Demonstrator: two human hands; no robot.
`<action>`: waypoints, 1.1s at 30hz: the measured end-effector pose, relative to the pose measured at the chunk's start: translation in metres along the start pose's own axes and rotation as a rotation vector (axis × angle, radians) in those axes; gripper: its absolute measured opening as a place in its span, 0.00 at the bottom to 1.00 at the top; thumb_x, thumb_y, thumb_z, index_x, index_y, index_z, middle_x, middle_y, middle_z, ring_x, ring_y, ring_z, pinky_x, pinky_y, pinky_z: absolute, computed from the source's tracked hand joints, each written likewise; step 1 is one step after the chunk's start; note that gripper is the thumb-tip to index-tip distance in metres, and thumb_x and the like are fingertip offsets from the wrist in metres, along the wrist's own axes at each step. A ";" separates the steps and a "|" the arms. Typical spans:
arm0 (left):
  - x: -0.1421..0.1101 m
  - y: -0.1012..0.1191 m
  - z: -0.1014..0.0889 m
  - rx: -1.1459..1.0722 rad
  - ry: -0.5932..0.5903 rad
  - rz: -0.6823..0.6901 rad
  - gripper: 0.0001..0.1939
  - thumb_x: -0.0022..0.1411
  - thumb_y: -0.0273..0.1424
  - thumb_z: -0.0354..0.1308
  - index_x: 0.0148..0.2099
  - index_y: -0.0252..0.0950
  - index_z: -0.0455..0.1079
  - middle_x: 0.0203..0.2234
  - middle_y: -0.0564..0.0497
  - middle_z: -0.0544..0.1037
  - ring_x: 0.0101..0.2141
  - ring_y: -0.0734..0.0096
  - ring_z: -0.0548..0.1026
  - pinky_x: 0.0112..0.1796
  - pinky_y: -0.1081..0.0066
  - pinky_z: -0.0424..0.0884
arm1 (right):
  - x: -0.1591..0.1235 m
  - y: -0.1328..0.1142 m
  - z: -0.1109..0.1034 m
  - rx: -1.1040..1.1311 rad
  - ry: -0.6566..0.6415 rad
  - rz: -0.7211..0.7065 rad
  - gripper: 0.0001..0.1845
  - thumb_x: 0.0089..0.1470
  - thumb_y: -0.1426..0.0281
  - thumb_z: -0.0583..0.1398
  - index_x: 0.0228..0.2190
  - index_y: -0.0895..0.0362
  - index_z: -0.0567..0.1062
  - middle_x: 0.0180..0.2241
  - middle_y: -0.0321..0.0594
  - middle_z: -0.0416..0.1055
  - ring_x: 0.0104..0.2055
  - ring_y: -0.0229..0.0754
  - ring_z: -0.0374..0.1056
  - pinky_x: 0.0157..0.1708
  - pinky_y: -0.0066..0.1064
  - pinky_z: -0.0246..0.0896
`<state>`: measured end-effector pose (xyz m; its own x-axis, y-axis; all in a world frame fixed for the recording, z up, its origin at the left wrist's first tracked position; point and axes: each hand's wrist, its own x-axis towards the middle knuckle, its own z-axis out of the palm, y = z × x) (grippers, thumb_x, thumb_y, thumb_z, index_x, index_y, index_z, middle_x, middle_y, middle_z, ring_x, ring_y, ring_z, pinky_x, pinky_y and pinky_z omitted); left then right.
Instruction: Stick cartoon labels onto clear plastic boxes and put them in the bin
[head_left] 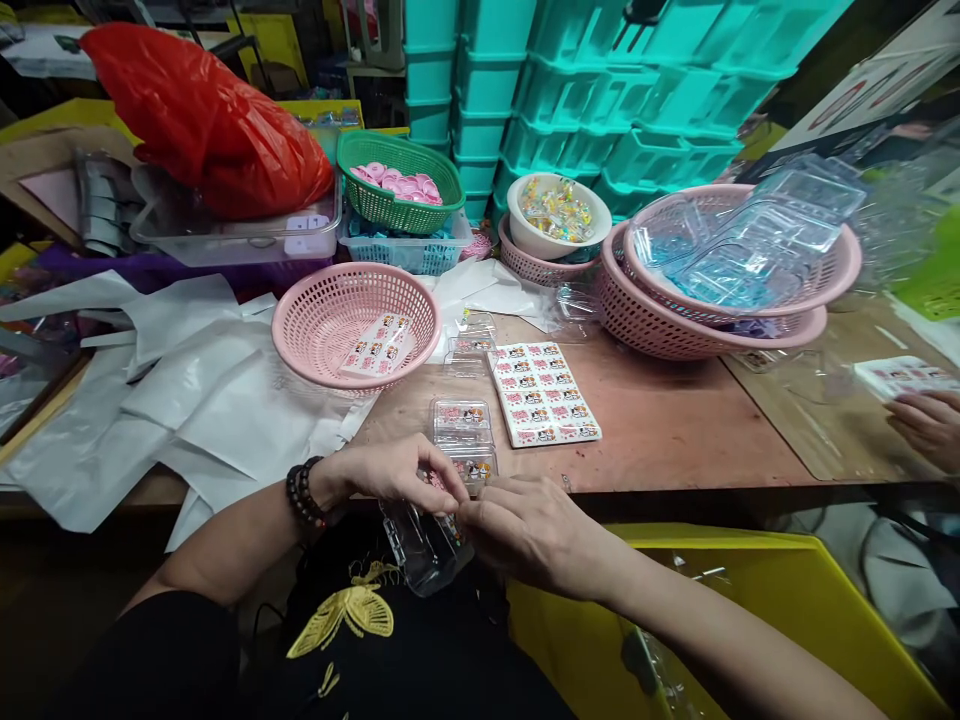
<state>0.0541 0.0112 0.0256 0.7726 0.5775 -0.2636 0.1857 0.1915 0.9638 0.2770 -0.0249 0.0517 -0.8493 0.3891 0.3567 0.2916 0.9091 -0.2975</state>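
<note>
A transparent plastic box with small colourful contents hangs below my hands, in front of the table edge. My left hand is closed on its upper part, thumb and fingers bent over it. My right hand is closed too, its fingertips pinched at the box's right side against my left fingers; whatever is in that pinch is hidden. Just beyond them, two transparent boxes with cat stickers lie on the table. To their right is a stack of cat sticker sheets.
A pink basket holds a partly used sticker sheet. White backing papers cover the left. Stacked pink baskets carry transparent boxes. A white bowl holds small packets. A yellow bin stands below; another person's hand is at right.
</note>
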 end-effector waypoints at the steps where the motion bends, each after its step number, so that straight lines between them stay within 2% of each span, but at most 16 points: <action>1: -0.002 -0.002 0.002 0.002 0.063 -0.013 0.11 0.50 0.34 0.67 0.37 0.35 0.81 0.29 0.49 0.80 0.31 0.67 0.75 0.34 0.71 0.71 | -0.003 0.000 0.004 -0.008 0.015 0.043 0.10 0.65 0.75 0.51 0.35 0.60 0.71 0.25 0.37 0.70 0.23 0.35 0.63 0.22 0.28 0.53; 4: -0.005 -0.003 0.009 0.029 0.234 -0.004 0.13 0.51 0.32 0.66 0.41 0.34 0.79 0.34 0.46 0.82 0.36 0.64 0.78 0.38 0.70 0.73 | -0.010 0.002 0.016 0.007 0.123 0.165 0.06 0.65 0.74 0.53 0.39 0.59 0.71 0.27 0.37 0.72 0.25 0.35 0.66 0.25 0.26 0.59; 8: -0.007 0.001 0.016 0.103 0.341 0.010 0.16 0.53 0.32 0.65 0.44 0.32 0.77 0.36 0.43 0.82 0.38 0.62 0.79 0.39 0.68 0.75 | -0.013 0.002 0.027 0.035 0.292 0.295 0.05 0.62 0.73 0.58 0.41 0.58 0.70 0.25 0.34 0.71 0.24 0.35 0.67 0.26 0.26 0.63; 11: -0.009 0.008 0.020 0.174 0.387 0.012 0.16 0.52 0.31 0.64 0.45 0.32 0.76 0.38 0.44 0.83 0.39 0.61 0.80 0.42 0.66 0.75 | -0.013 0.001 0.031 0.024 0.332 0.319 0.01 0.62 0.73 0.58 0.36 0.56 0.71 0.25 0.34 0.71 0.24 0.34 0.67 0.26 0.25 0.64; 15: -0.014 0.017 0.024 0.322 0.438 0.012 0.18 0.51 0.30 0.64 0.46 0.37 0.76 0.39 0.48 0.83 0.40 0.62 0.80 0.45 0.65 0.75 | -0.013 -0.002 0.035 -0.005 0.353 0.352 0.04 0.61 0.73 0.57 0.33 0.55 0.71 0.25 0.36 0.71 0.25 0.34 0.68 0.26 0.24 0.65; 19: -0.019 0.020 0.029 0.535 0.550 0.053 0.19 0.51 0.30 0.64 0.47 0.40 0.76 0.40 0.52 0.83 0.41 0.63 0.80 0.46 0.63 0.75 | -0.012 -0.004 0.037 0.039 0.367 0.374 0.04 0.59 0.74 0.56 0.33 0.55 0.71 0.24 0.35 0.70 0.24 0.34 0.66 0.25 0.24 0.65; 23: -0.020 0.020 0.035 0.687 0.632 0.127 0.19 0.50 0.29 0.64 0.47 0.40 0.75 0.41 0.51 0.82 0.43 0.61 0.79 0.48 0.60 0.74 | -0.011 -0.005 0.037 0.189 0.382 0.446 0.04 0.56 0.75 0.57 0.31 0.55 0.71 0.23 0.34 0.69 0.23 0.33 0.65 0.25 0.24 0.64; 28: -0.019 0.019 0.036 0.776 0.703 0.159 0.18 0.50 0.28 0.63 0.46 0.38 0.75 0.39 0.49 0.82 0.42 0.58 0.79 0.45 0.58 0.74 | -0.008 -0.006 0.037 0.426 0.385 0.664 0.05 0.54 0.73 0.57 0.32 0.56 0.75 0.26 0.37 0.73 0.26 0.35 0.68 0.27 0.26 0.65; 30: -0.018 0.019 0.038 0.803 0.744 0.177 0.18 0.51 0.29 0.62 0.46 0.38 0.75 0.38 0.49 0.82 0.41 0.57 0.78 0.44 0.58 0.74 | -0.006 -0.006 0.038 0.565 0.391 0.782 0.06 0.54 0.69 0.59 0.32 0.57 0.76 0.25 0.37 0.72 0.25 0.36 0.67 0.25 0.26 0.65; 33: -0.019 0.020 0.046 0.818 0.818 0.192 0.18 0.51 0.29 0.63 0.46 0.39 0.76 0.37 0.49 0.82 0.40 0.56 0.79 0.41 0.58 0.75 | -0.001 -0.006 0.041 0.763 0.435 0.939 0.14 0.51 0.57 0.64 0.28 0.57 0.76 0.23 0.35 0.71 0.23 0.36 0.65 0.22 0.25 0.64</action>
<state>0.0711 -0.0318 0.0516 0.2653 0.9368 0.2279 0.6737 -0.3492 0.6513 0.2583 -0.0374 0.0164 -0.2017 0.9782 -0.0487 0.2500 0.0033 -0.9682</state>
